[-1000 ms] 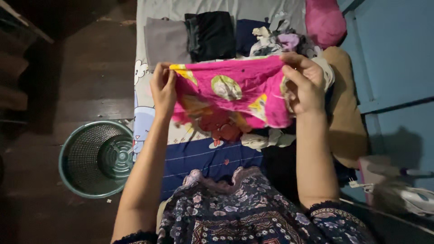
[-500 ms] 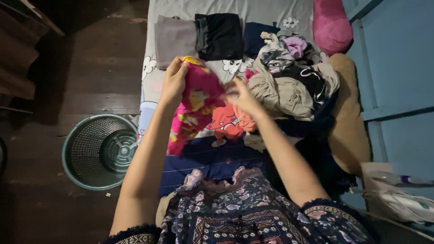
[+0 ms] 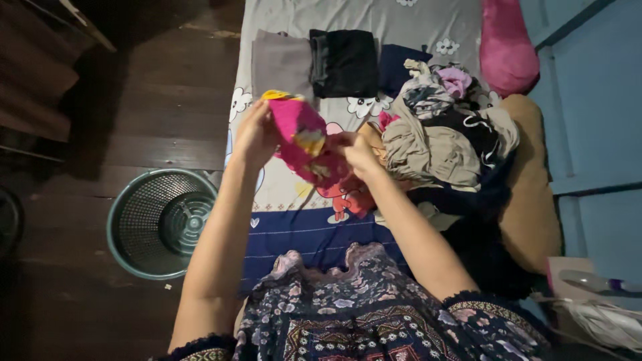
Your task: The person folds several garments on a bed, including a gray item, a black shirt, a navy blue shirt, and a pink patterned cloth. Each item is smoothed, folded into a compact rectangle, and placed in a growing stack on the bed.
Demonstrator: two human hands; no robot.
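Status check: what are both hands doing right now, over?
Left hand and right hand both gripping pink cloth, bunched above the bed. Unsorted clothes pile just right of it.

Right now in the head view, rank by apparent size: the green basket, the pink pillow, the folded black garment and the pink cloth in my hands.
1. green basket
2. pink pillow, partly cropped, so unsure
3. folded black garment
4. pink cloth, bunched

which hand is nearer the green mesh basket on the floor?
Left. The left hand grips the pink cloth above the bed's near-basket edge, up and right of the green basket. The right hand holds the cloth's other end, farther right over the bedsheet.
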